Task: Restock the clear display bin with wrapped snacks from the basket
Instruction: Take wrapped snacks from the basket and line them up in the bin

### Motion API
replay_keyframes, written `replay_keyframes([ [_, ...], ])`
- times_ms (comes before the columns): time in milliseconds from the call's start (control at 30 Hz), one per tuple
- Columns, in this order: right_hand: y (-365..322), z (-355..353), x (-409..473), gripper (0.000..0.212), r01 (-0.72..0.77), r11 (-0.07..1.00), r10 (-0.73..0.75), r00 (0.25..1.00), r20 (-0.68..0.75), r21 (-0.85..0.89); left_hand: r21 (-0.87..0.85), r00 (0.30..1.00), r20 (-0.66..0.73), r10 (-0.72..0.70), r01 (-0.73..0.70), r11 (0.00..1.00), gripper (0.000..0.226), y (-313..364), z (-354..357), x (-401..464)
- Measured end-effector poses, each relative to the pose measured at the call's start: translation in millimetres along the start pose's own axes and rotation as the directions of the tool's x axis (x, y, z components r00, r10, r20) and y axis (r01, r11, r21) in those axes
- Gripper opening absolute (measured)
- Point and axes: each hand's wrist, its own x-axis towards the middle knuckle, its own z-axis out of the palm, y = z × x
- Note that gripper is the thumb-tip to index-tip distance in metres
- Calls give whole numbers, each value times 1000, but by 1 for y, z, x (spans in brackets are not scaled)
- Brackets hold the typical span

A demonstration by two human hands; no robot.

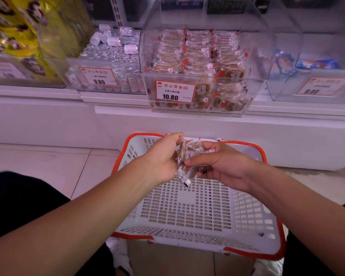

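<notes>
A white plastic basket (pixel 197 212) with an orange rim sits on the floor below the shelf; its perforated bottom shows no snacks. Over its far end, my left hand (pixel 163 158) and my right hand (pixel 221 162) together hold a small bunch of clear-wrapped brown snacks (pixel 187 162). The clear display bin (pixel 203 62) stands on the shelf straight ahead, stacked with rows of the same wrapped snacks (pixel 197 50). A 10.80 price tag (pixel 174 91) is on its front.
Left of the bin is a clear bin of small white-wrapped candies (pixel 112 48) tagged 9.80, and beyond it yellow packets (pixel 18 26). To the right stands a bin of blue packets (pixel 315 63). A white shelf ledge (pixel 167 120) juts out above the basket. My knees flank the basket.
</notes>
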Motion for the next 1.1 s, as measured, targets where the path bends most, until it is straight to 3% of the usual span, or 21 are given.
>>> replay_keyframes([
  [200,5,2,3,32,-35,990,37,999,-11,137,131,998,-1,69,-68,989,59,-8,-1,-5],
  [367,4,-1,3,40,48,998,-45,996,-83,35,322,973,105,-207,164,932,79,-10,-12,-9],
  [567,-7,-10,2,39,152,974,-170,981,-95,-171,512,996,80,-30,-15,859,77,-1,-21,-4],
  [733,-9,-14,4,38,163,972,-175,983,-59,-167,648,979,200,-39,-102,755,87,6,-24,-10],
  [967,-38,-30,-5,43,260,955,-269,962,-43,-141,571,963,266,43,-193,798,45,15,-22,-15],
  [1100,-47,-34,-14,50,351,918,-357,934,2,-182,461,928,370,-54,-133,878,34,20,-22,-19],
])
